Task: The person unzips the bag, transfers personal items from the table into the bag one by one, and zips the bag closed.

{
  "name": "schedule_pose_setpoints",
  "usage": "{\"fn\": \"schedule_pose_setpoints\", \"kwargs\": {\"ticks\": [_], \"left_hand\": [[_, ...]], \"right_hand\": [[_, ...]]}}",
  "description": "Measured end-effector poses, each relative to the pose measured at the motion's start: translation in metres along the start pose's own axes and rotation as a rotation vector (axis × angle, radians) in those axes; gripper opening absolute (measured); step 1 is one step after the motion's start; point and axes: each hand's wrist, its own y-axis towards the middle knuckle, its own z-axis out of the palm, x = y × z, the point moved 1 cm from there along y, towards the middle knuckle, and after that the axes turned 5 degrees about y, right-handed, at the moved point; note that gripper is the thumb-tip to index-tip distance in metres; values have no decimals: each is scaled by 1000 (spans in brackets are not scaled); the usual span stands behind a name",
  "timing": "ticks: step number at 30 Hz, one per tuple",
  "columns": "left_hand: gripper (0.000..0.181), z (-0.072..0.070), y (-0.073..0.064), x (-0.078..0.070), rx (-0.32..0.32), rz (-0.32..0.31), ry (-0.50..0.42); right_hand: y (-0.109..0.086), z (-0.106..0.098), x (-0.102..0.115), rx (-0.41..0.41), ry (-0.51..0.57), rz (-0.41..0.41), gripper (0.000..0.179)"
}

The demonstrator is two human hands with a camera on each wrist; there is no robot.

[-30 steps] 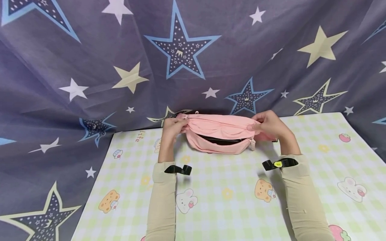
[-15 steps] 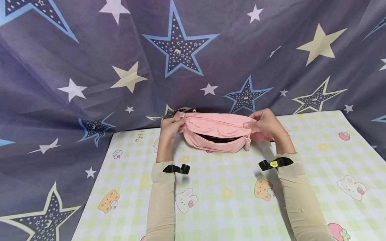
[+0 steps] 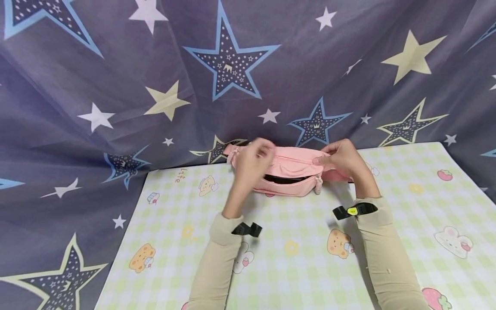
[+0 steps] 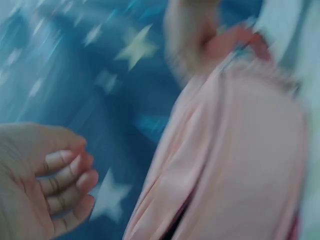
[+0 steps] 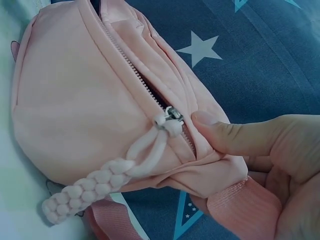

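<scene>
A pink waist bag [image 3: 296, 155] lies at the back of the table, its front zip partly undone over a dark inside. My right hand [image 3: 342, 158] pinches the bag's right end; in the right wrist view its thumb [image 5: 235, 134] presses beside the zip slider [image 5: 174, 115], with the other fingers behind the fabric. A pale braided cord pull [image 5: 92, 186] hangs from that slider. My left hand [image 3: 252, 161] is over the bag's left part, blurred. In the left wrist view this left hand [image 4: 45, 180] has loosely curled fingers, holds nothing and is apart from the bag.
The table wears a green-and-white checked cloth [image 3: 286, 271] with printed cartoon animals. Close behind the bag hangs a dark star-patterned curtain [image 3: 248, 116]. A pink strap [image 5: 112, 217] trails from the bag's right end.
My left hand has let go of the bag's left end and moved right, over the bag. The right hand keeps its pinch, after a slight shift left with the bag.
</scene>
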Motion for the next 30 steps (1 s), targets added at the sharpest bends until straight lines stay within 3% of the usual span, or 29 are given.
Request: {"fn": "schedule_pose_setpoints", "kwargs": {"ticks": [3,6,10,13,20,25,30], "left_hand": [[8,25,-10,-25,130,237,96],[12,45,-18,-40,227,429,254],[18,65,-28,-51,317,600,495],[21,76,-35,-52,315,711,657],[26,91,-39,-49,243,902,967],[31,101,-39,-51,208,999,1007],[33,109,-40,-52,212,1024,1020]], "right_hand": [[0,0,0,6,5,-1,36],[1,0,0,4,9,-16,36],[2,0,1,3,6,-21,34],[3,0,0,8,-2,-17,34],[3,-1,0,12,-15,-17,34],[2,-1,0,27,28,-6,36],[1,-2,-3,32,54,-6,35]]}}
